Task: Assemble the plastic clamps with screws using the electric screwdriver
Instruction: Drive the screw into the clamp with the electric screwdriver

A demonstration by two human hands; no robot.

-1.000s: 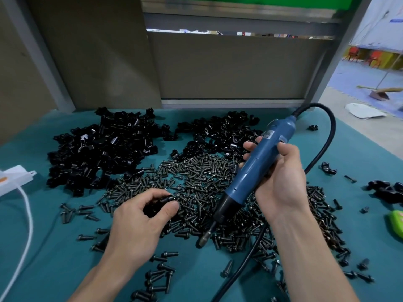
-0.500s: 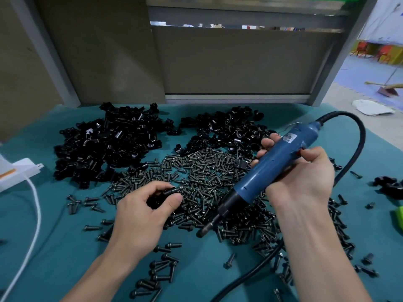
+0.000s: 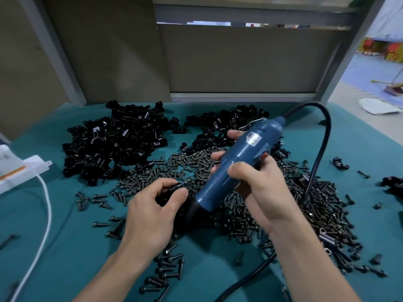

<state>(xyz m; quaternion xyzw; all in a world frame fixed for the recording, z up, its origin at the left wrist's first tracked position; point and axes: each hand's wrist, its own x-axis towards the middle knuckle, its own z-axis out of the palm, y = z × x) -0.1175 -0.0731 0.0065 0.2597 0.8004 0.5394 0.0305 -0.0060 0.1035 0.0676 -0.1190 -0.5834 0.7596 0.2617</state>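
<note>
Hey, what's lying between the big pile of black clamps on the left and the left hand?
In the head view, loose black screws lie scattered on the teal mat between the clamp pile and the left hand.

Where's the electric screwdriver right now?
In the head view, the electric screwdriver is right of centre, gripped by the right hand above the screw pile. It slants down-left, with its nose toward the black part pinched in the left hand.

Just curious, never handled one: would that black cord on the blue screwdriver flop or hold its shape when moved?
Probably fairly stiff: the black cord leaves the electric screwdriver in a smooth self-supporting arch. It likely drags rather than flops, perhaps nudging the screws it crosses.
</note>
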